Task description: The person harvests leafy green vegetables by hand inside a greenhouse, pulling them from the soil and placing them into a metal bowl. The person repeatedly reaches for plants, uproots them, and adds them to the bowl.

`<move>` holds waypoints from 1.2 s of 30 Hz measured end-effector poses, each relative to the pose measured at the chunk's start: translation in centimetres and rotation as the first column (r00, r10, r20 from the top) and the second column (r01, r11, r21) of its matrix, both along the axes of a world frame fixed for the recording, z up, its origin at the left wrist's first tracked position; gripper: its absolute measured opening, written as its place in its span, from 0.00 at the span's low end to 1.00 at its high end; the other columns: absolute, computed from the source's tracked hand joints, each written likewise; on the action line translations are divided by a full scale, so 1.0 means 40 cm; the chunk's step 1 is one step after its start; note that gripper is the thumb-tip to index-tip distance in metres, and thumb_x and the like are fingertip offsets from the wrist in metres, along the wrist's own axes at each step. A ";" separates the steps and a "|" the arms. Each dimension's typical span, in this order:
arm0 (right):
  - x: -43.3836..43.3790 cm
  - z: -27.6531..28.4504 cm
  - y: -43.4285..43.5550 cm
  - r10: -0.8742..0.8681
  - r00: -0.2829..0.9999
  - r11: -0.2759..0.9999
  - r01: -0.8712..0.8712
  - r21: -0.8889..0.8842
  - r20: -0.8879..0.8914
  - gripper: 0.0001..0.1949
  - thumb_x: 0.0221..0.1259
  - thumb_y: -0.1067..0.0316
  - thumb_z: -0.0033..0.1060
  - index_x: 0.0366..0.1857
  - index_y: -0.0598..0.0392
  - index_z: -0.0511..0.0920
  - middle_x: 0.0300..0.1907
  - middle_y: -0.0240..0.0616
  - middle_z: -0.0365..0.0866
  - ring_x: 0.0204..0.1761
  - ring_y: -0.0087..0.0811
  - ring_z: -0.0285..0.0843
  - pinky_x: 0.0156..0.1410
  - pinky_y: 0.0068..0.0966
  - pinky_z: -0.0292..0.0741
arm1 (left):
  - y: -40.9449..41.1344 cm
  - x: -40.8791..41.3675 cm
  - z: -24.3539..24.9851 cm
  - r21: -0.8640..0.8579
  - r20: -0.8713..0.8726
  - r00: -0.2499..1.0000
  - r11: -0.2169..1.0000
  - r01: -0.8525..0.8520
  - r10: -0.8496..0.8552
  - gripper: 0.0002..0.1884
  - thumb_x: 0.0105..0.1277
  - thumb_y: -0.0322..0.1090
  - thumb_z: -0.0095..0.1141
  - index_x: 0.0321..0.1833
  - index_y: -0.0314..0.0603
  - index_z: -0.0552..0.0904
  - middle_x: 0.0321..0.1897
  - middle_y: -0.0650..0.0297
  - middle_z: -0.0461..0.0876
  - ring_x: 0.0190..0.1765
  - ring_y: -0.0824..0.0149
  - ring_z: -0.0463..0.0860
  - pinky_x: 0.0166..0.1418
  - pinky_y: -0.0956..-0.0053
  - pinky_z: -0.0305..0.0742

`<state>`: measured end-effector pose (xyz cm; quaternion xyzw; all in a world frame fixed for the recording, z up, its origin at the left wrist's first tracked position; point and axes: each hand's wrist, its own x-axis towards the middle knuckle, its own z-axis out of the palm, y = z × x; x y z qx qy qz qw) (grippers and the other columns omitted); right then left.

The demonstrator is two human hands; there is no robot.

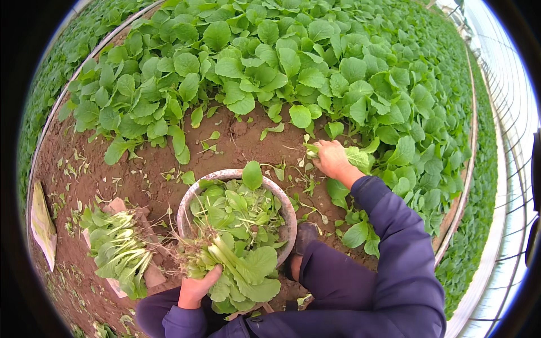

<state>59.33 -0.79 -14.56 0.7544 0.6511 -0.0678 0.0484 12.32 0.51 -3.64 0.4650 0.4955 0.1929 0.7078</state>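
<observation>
My left hand (198, 285) grips a bunch of leafy greens (245, 274) by the stems, the tangled roots pointing up and left. The bunch hangs over the near rim of a round, worn basin (290, 211), which holds loose green leaves (236, 207). Farther out on the right, my right hand (331, 158) is closed around a leafy green plant (357, 158) at the edge of the growing bed. Its pale stem end sticks out past my fingers. Whether the plant is still rooted cannot be seen.
On the left, a pile of greens (120, 249) lies on flattened cardboard (154, 274). A pale, pointed sheet-like piece (43, 228) rests farther left. Dense growing greens (270, 55) fill the far side. Leaf scraps litter the soil (236, 131). My shoe (305, 236) is beside the basin.
</observation>
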 end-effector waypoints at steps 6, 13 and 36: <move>-0.112 0.171 0.022 -0.079 0.563 0.966 0.248 0.077 -0.823 0.16 0.63 0.72 0.61 0.54 0.57 0.76 0.44 0.37 0.84 0.49 0.28 0.81 0.58 0.28 0.77 | -0.004 0.033 0.005 0.100 0.157 0.988 0.995 -0.007 -0.009 0.29 0.57 0.24 0.70 0.62 0.33 0.74 0.53 0.60 0.83 0.53 0.69 0.83 0.59 0.71 0.78; -0.217 0.258 0.073 -0.206 0.733 0.973 0.226 -0.052 -0.648 0.15 0.62 0.60 0.64 0.45 0.60 0.80 0.36 0.40 0.85 0.36 0.35 0.80 0.46 0.35 0.77 | -0.024 0.046 0.048 0.149 0.220 0.973 0.988 0.035 -0.068 0.30 0.59 0.26 0.70 0.65 0.34 0.72 0.54 0.61 0.82 0.52 0.69 0.82 0.59 0.72 0.77; -0.597 0.567 -0.049 0.226 0.105 0.934 0.258 0.247 -0.968 0.09 0.65 0.75 0.54 0.47 0.61 0.75 0.40 0.37 0.83 0.45 0.28 0.81 0.56 0.28 0.77 | -0.046 -0.013 0.209 0.387 0.412 0.880 0.920 0.066 -0.236 0.38 0.58 0.24 0.66 0.73 0.31 0.67 0.61 0.61 0.79 0.61 0.72 0.77 0.67 0.74 0.71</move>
